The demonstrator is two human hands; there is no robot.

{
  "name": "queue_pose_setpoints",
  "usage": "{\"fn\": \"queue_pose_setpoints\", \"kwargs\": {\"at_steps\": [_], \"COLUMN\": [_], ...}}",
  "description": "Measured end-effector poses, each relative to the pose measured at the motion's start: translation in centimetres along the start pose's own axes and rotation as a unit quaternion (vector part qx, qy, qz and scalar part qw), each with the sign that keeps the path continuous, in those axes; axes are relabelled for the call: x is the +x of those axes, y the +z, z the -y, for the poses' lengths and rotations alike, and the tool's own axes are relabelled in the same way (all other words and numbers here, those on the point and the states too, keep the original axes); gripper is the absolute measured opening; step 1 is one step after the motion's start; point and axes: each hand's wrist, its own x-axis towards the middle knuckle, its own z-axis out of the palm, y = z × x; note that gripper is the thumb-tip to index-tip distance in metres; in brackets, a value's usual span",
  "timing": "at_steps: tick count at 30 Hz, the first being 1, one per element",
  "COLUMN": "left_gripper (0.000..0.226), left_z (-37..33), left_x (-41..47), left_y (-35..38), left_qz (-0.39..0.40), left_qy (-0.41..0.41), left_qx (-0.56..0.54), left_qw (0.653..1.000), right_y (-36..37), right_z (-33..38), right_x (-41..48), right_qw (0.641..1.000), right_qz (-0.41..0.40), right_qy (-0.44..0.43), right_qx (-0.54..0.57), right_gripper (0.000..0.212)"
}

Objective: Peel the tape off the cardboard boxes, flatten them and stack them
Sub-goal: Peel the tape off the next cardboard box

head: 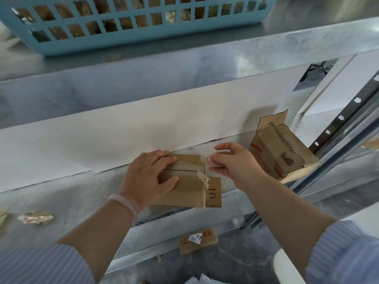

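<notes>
A: Left: the left hand [149, 173] lies flat, fingers straight, pressing the small brown cardboard box [184, 189] onto the grey metal shelf [82, 191].

B: Right: the right hand [233, 162] pinches the clear tape strip [203, 160] at the box's right end. Advisable: peel low and slowly along the seam, so the cardboard does not tear.

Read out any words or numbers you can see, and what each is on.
"10", sideways and partly hidden: flap of the taped box.
"6391", handwritten: white sticker on the flattened box on the floor.
Red print beside it and black marks on the right-hand box: unreadable.
</notes>
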Motion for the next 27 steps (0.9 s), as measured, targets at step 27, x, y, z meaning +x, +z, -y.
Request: {"fn": "queue_pose_setpoints", "kwargs": {"at_steps": [27], "left_gripper": [0.054], "left_z": [-0.3], "left_x": [0.4], "left_y": [0.3], "left_qz": [-0.013], "left_qy": [-0.012], "left_qx": [0.009], "left_qw": [1.000], "right_y": [1.3], "right_z": [0.1], "right_x": [-1.2], "right_qw": [0.849], "right_qz": [0.002], "right_qy": [-0.189], "right_qx": [-0.494], "right_gripper": [0.014]}}
